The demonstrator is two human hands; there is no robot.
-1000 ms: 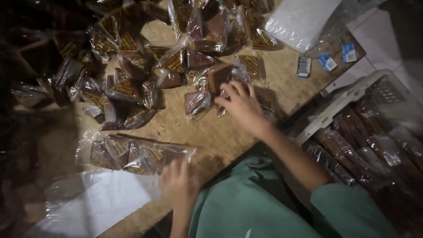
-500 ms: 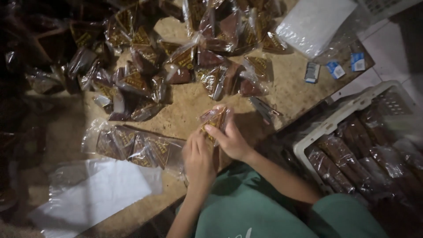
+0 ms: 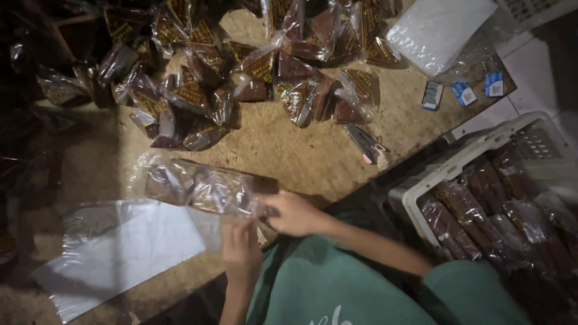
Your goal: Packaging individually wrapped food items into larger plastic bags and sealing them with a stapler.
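Down at the near edge of the table (image 3: 289,150), both hands meet at the open end of a long clear bag (image 3: 201,188) filled with small brown wrapped pieces. That bag lies flat on the wood and stretches away to the left of the hands. The right hand (image 3: 292,213) is clenched around the bag's mouth, fingers curled over the plastic. Just below it, the left hand (image 3: 241,253) has its fingers raised against the same end; whether it pinches the plastic or only touches it cannot be told.

To the left of the left hand lies a flat stack of empty clear bags (image 3: 120,253), touching the filled bag's lower edge. Well beyond the hands, across the far side of the table, spreads a heap of brown packets (image 3: 241,78) in clear wrap with gold print. To the right of the right hand, off the table edge, stands a white plastic crate (image 3: 457,162) holding more long filled bags.
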